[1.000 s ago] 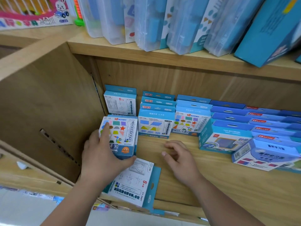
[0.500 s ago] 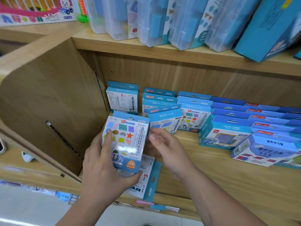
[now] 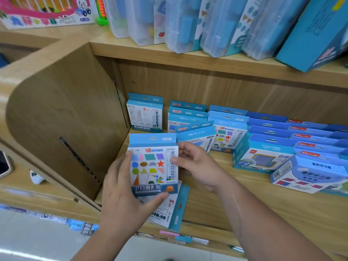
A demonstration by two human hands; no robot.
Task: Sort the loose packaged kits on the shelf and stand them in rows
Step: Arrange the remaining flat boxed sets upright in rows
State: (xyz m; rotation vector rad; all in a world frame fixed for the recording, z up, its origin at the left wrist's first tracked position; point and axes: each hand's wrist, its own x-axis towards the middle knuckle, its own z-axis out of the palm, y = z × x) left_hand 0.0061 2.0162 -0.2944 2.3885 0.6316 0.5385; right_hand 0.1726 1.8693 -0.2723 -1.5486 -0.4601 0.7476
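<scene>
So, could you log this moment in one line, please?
left hand: grips shapes kit | right hand: pinches shapes kit | flat kit: on shelf

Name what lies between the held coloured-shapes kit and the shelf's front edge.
Head view: one white-and-blue kit lying flat, its upper part hidden behind the coloured-shapes kit.

- We identify the left hand (image 3: 122,191), bare, with its forearm (image 3: 94,245) uncovered down to the lower edge of view.
- We identify the right hand (image 3: 199,166), bare, with its forearm (image 3: 263,219) likewise uncovered.
</scene>
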